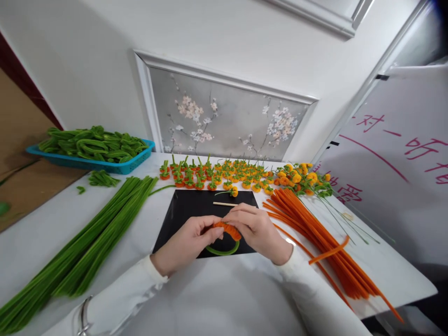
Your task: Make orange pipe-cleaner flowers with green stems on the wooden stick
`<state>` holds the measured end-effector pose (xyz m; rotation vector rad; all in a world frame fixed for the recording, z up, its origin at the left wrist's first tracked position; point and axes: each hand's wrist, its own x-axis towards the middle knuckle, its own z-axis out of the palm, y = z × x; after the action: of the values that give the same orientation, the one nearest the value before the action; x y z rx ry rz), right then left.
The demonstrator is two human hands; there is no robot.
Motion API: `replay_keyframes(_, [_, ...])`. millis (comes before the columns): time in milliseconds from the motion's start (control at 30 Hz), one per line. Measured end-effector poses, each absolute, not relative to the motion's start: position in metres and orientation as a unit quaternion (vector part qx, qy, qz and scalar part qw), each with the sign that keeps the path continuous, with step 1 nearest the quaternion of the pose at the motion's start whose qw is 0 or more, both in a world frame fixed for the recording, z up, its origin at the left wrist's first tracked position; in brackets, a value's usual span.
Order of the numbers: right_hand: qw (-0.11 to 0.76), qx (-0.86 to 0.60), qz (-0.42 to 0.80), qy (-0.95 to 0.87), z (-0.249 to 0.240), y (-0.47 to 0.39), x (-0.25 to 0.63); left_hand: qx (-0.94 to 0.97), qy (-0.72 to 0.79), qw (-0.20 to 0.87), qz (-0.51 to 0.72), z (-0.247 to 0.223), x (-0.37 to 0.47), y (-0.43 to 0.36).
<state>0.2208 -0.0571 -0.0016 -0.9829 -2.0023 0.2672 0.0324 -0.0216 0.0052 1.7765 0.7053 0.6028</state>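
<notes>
Between my two hands is a piece of orange pipe cleaner [229,230], bunched into a short, ridged, curved strip. My left hand [192,238] pinches its left end with thumb and index finger. At the other end, the fingers of my right hand [259,228] close on it from above. A green pipe cleaner [224,252] curves in an arc just below the orange piece; whether it is joined to it I cannot tell. Under both hands lies a black board [175,212], with a thin pale stick [224,204] and one small yellow flower [234,191] on its far part.
Long green pipe cleaners [94,238] lie at left, orange ones [315,242] at right. Behind the board stand rows of small orange and yellow flower heads [224,175]. Stemmed yellow flowers [297,177] are piled back right. A blue basket [105,164] holds green loops.
</notes>
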Motion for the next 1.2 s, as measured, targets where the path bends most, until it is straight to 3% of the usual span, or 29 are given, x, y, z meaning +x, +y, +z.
replay_keyframes(300, [0.362, -0.412, -0.021, -0.836, -0.016, -0.056, 0.214, 0.691, 0.3, 0.615, 0.232, 0.006, 0.032, -0.021])
replay_keyframes(567, [0.405, -0.469, -0.048, -0.783, -0.013, -0.052, 0.224, 0.594, 0.327, 0.71, 0.19, 0.007, 0.026, -0.017])
replay_keyframes(733, [0.433, -0.494, -0.05, -0.752, -0.008, -0.051, 0.238, 0.638, 0.328, 0.669, 0.193, 0.011, 0.024, -0.014])
replay_keyframes(1067, [0.407, -0.442, 0.198, -0.775, 0.0, -0.06, 0.228, 0.781, 0.328, 0.441, 0.295, 0.005, 0.025, -0.015])
replay_keyframes(1200, [0.364, -0.472, 0.175, -0.783, -0.005, -0.059, 0.218, 0.811, 0.327, 0.396, 0.28, 0.005, 0.026, -0.017])
